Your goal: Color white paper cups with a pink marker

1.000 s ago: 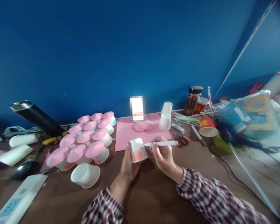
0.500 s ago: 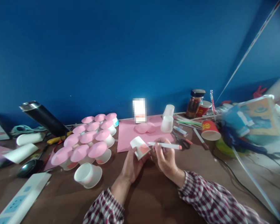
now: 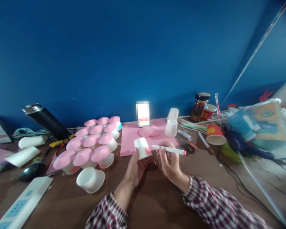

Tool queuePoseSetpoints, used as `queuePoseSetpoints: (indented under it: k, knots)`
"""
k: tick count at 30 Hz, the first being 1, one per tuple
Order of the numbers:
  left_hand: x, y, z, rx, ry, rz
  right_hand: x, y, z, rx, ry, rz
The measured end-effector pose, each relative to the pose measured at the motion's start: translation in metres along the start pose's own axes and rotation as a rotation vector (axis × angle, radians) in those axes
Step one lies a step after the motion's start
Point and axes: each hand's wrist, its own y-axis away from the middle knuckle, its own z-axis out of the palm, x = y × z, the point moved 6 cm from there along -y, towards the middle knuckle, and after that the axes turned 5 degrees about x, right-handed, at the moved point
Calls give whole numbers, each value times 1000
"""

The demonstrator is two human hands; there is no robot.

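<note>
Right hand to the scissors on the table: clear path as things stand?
Probably yes. The scissors lie just beyond the right hand with bare table between, nothing blocking. But its fingers already hold a marker, so gripping looks awkward.

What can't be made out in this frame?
Head view:
- Card at the wall: pixelated, unreadable.
- White cup in left hand: far side hidden; pink patch partly covered by fingers.
- Marker tip in right hand: too small.
- Right-side clutter: blurred.
</note>
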Motion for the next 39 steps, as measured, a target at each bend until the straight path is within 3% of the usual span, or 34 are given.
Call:
queuePoseSetpoints:
  k: [16, 22, 39]
  knots:
    - [1, -2, -8, 16, -98, 97, 1, -1, -1, 3, 31, -36]
    - [7, -4, -10, 92, -113, 177, 0, -2, -1, 3, 49, -40]
    - [4, -4, -11, 69, -108, 116, 3, -3, -1, -2, 18, -41]
